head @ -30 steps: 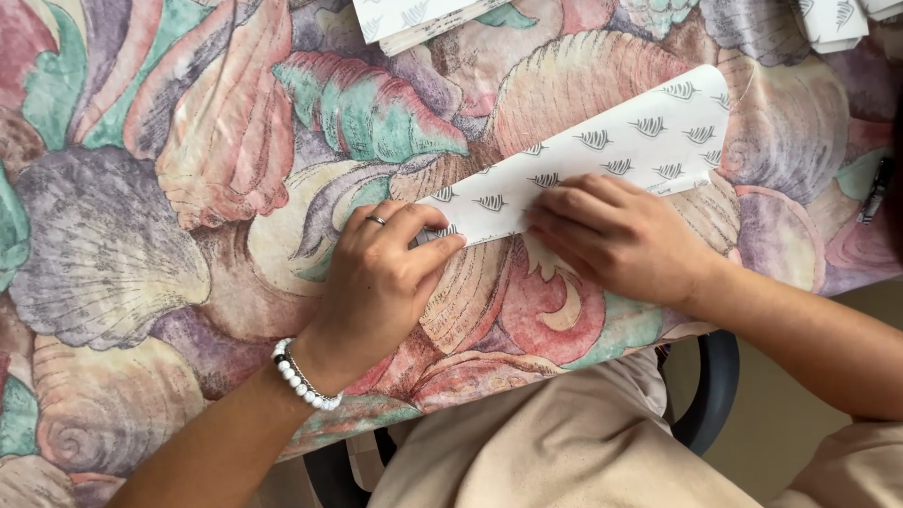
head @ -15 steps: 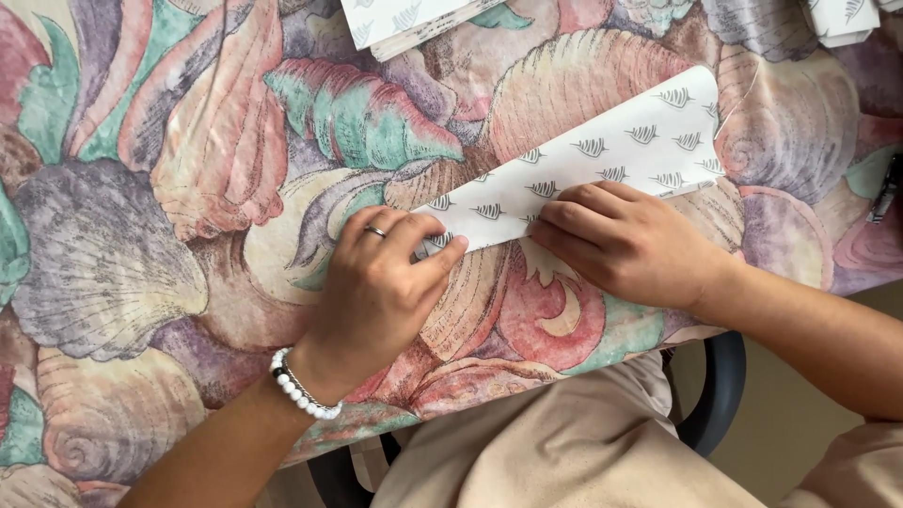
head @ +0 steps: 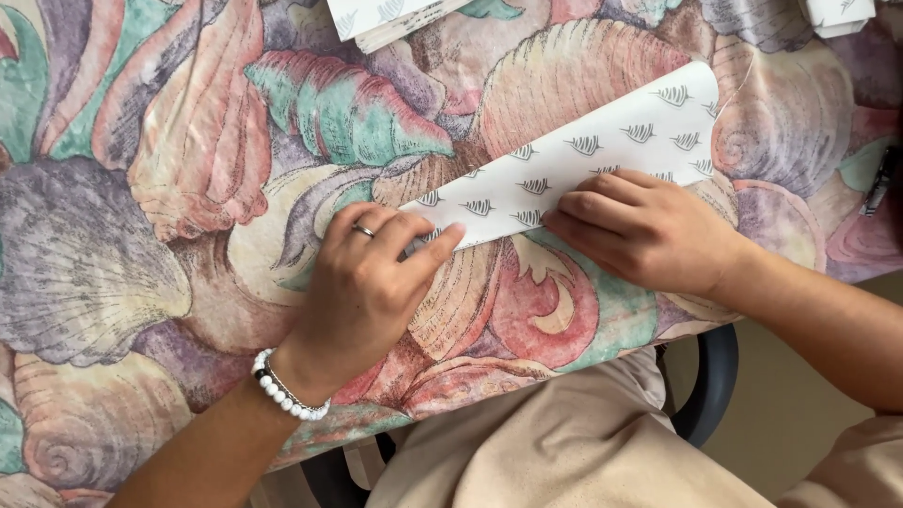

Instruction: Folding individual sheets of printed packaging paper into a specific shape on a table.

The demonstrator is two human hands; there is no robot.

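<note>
Pressing flat: both hands are down on one folded sheet of white patterned paper (head: 602,150) lying diagonally on the desk (head: 169,188), which is covered by a seashell-print cloth in pink, teal and beige.

Left hand (head: 362,282): fingers curled, thumb stretched out along the sheet's lower edge at its left corner. One ring on a finger, one white bead bracelet (head: 287,390) at the wrist. The grip is not closed around anything; the hand only bears down on the paper's corner.

Right hand (head: 649,230): palm down, fingers nearly straight and side by side, tips on the lower edge of the sheet near its middle. Also a flat press, nothing pinched between fingers as far as the view shows.

The paper runs from lower left, under the left hand, to upper right, where its rounded end lies free on the cloth. Small grey leaf-like marks repeat across it.

Other items: one more piece of the same patterned paper (head: 386,19) at the top edge, cut off by the frame; one white object (head: 837,14) at the top right corner, probably paper too, too cropped to tell. One dark pen-like item (head: 879,183) at the right edge. Beige trousers (head: 564,442) and a dark chair (head: 710,386) show below the desk.
</note>
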